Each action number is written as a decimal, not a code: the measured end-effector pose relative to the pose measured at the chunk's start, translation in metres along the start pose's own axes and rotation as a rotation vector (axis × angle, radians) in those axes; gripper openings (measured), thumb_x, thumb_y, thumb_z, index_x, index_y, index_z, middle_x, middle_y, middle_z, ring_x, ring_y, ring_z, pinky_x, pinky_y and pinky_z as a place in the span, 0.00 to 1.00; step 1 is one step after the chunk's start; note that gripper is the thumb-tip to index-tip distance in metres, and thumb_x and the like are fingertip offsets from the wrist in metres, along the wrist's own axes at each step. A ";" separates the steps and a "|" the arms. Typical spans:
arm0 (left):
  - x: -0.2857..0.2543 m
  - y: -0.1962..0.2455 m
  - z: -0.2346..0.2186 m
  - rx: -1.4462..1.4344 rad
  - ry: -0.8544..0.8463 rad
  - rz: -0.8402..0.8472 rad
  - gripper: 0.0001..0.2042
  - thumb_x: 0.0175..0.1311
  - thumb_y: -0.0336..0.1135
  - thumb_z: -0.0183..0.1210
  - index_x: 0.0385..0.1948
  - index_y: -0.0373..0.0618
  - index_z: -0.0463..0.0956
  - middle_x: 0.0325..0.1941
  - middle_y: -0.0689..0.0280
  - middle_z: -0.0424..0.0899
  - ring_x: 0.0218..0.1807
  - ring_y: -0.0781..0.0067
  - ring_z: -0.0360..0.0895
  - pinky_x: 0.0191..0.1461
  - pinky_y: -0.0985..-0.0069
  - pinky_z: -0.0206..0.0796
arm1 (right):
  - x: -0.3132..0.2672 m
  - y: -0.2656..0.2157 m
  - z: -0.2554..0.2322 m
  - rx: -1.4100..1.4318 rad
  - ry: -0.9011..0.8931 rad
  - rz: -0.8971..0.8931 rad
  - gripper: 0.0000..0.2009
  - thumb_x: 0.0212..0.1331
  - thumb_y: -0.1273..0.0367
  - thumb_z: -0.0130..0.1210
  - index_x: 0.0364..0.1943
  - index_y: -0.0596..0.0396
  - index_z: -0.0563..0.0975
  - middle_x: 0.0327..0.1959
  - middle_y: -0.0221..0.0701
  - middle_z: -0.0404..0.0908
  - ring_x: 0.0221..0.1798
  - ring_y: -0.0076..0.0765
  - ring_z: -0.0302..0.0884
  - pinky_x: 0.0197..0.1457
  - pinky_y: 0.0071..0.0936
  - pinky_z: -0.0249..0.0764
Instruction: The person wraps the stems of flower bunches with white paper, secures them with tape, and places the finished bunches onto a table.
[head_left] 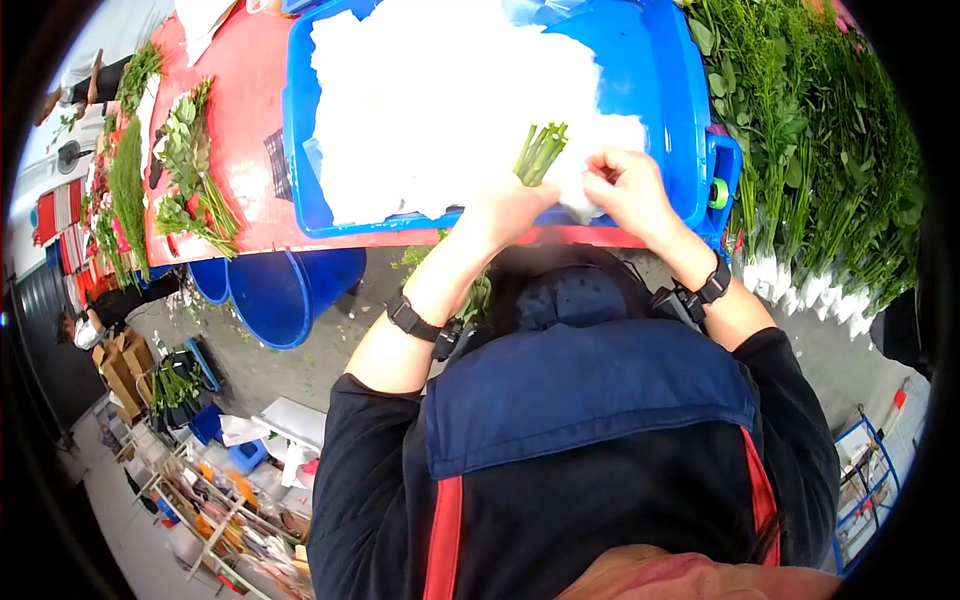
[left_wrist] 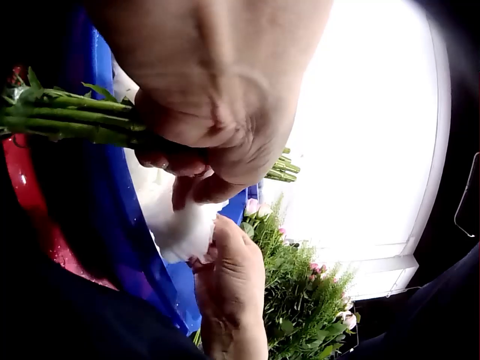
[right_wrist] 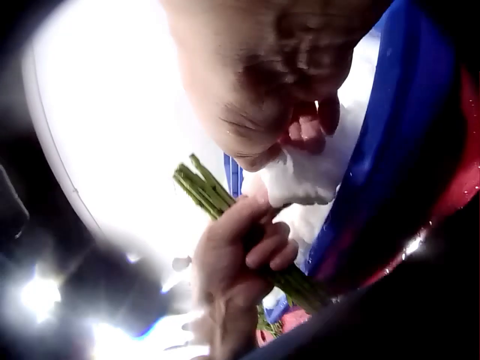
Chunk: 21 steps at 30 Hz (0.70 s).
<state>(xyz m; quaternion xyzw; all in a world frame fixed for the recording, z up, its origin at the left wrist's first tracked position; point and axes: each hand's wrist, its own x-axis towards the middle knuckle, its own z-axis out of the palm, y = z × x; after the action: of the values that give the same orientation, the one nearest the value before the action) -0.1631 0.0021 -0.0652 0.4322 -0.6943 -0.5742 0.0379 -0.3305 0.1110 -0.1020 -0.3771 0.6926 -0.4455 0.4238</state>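
A bundle of green stems [head_left: 541,154] is gripped in the left hand [head_left: 505,210], cut ends pointing up past the fist over the blue tray [head_left: 300,120]. In the right wrist view the left hand [right_wrist: 238,259] curls round the stems [right_wrist: 202,187]. The right hand [head_left: 632,192], just beside it, pinches a piece of wet white wadding [right_wrist: 300,178]. In the left wrist view this white piece [left_wrist: 184,229] stretches between the left hand [left_wrist: 217,105] and the right hand [left_wrist: 234,289]. More white material [head_left: 420,110] fills the tray, too bright for detail.
The tray stands on a red table [head_left: 240,130]. Leafy bunches [head_left: 205,180] lie at its left. Many greens with white-wrapped ends [head_left: 800,285] are at the right. Blue buckets [head_left: 270,300] stand below the table edge. Other people are at the far left.
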 end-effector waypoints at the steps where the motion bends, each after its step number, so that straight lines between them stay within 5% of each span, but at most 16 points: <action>1: -0.001 0.001 -0.004 0.007 -0.010 -0.026 0.08 0.51 0.31 0.62 0.28 0.36 0.77 0.22 0.68 0.76 0.27 0.81 0.71 0.31 0.75 0.65 | 0.004 0.007 -0.006 0.085 0.000 0.033 0.06 0.54 0.72 0.58 0.33 0.61 0.81 0.31 0.28 0.82 0.32 0.23 0.77 0.36 0.23 0.73; 6: -0.005 -0.010 -0.021 0.173 0.130 -0.100 0.08 0.53 0.33 0.59 0.27 0.37 0.75 0.20 0.65 0.76 0.25 0.76 0.73 0.31 0.72 0.65 | 0.019 0.026 -0.074 0.981 -0.071 0.152 0.13 0.61 0.68 0.52 0.46 0.60 0.77 0.45 0.34 0.81 0.48 0.30 0.78 0.54 0.29 0.72; 9: -0.012 -0.006 -0.025 0.277 0.098 -0.080 0.10 0.54 0.34 0.60 0.32 0.36 0.76 0.23 0.57 0.79 0.28 0.68 0.77 0.36 0.70 0.69 | 0.017 0.011 -0.093 1.189 -0.139 0.231 0.17 0.63 0.65 0.49 0.52 0.60 0.73 0.52 0.38 0.78 0.56 0.39 0.75 0.64 0.41 0.69; 12: -0.028 0.008 -0.014 0.253 0.318 0.183 0.15 0.55 0.39 0.61 0.38 0.36 0.77 0.30 0.49 0.81 0.38 0.53 0.81 0.44 0.63 0.71 | 0.013 0.007 -0.091 1.404 -0.208 0.246 0.19 0.64 0.63 0.50 0.54 0.61 0.73 0.54 0.38 0.78 0.57 0.40 0.75 0.62 0.45 0.69; 13: -0.033 0.010 -0.015 0.296 0.301 0.121 0.17 0.56 0.43 0.63 0.40 0.37 0.77 0.29 0.48 0.81 0.38 0.53 0.81 0.43 0.63 0.71 | 0.017 0.001 -0.086 1.467 -0.190 0.297 0.20 0.65 0.61 0.50 0.55 0.60 0.72 0.55 0.39 0.77 0.57 0.42 0.75 0.61 0.48 0.70; 16: -0.037 0.012 -0.024 0.270 0.144 0.051 0.17 0.58 0.44 0.63 0.39 0.39 0.78 0.28 0.49 0.81 0.37 0.53 0.82 0.41 0.63 0.71 | 0.014 -0.020 -0.061 1.188 -0.157 0.166 0.23 0.65 0.60 0.49 0.60 0.59 0.68 0.58 0.39 0.74 0.61 0.43 0.71 0.65 0.49 0.65; 17: -0.038 0.017 -0.026 0.282 0.141 0.048 0.13 0.61 0.41 0.61 0.30 0.37 0.77 0.24 0.55 0.80 0.28 0.65 0.79 0.37 0.68 0.70 | 0.014 -0.029 -0.054 0.886 -0.054 0.105 0.23 0.63 0.64 0.52 0.60 0.61 0.67 0.58 0.37 0.74 0.61 0.41 0.70 0.66 0.42 0.65; 20: -0.027 0.019 -0.035 0.257 -0.097 -0.151 0.13 0.63 0.41 0.59 0.29 0.37 0.77 0.21 0.59 0.79 0.24 0.70 0.75 0.33 0.69 0.68 | 0.006 -0.070 -0.019 0.417 0.032 -0.302 0.21 0.55 0.74 0.60 0.55 0.59 0.70 0.54 0.35 0.75 0.57 0.38 0.72 0.63 0.33 0.67; 21: -0.027 0.019 -0.033 0.232 -0.057 -0.097 0.12 0.63 0.40 0.59 0.28 0.38 0.77 0.18 0.64 0.76 0.20 0.75 0.72 0.26 0.73 0.63 | 0.005 -0.069 -0.012 0.122 -0.017 -0.457 0.26 0.50 0.73 0.65 0.55 0.59 0.70 0.55 0.34 0.74 0.58 0.36 0.71 0.62 0.32 0.66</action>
<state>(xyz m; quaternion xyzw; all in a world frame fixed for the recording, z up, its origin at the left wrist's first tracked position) -0.1386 -0.0062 -0.0268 0.4505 -0.7351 -0.5030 -0.0599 -0.3338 0.0883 -0.0360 -0.5014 0.5574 -0.5677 0.3399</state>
